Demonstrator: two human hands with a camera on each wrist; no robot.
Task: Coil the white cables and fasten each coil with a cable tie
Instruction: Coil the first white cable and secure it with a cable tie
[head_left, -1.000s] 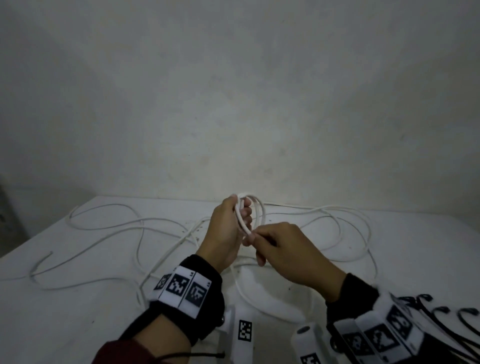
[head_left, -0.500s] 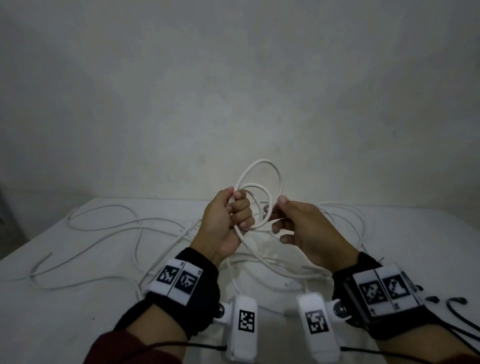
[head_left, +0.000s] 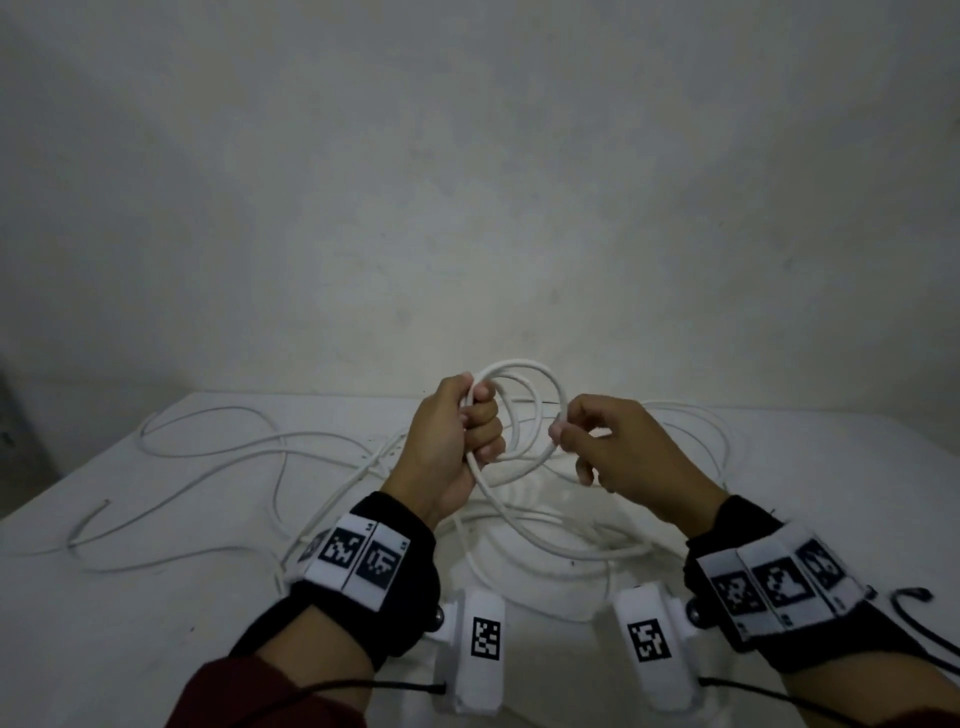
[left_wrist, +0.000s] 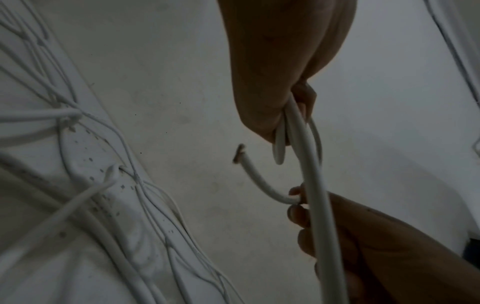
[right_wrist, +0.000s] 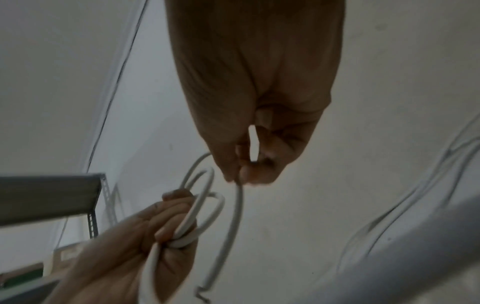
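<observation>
Loose white cables (head_left: 218, 452) sprawl across the table (head_left: 104, 623) at left, uncoiled. The left hand (head_left: 447, 447), fingers curled tight, grips the small coil (head_left: 519, 410) above the table, which has widened from a tight bunch a second ago into open loops. The right hand (head_left: 618, 452), now drawn apart from the left, pinches the cable near its free end (left_wrist: 240, 153), suggesting coiling has only just begun; no tie is applied.

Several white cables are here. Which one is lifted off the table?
Only the white cable looped between both hands: the left hand grips its loops, the right hand pinches it. The other cables lie on the table.
</observation>
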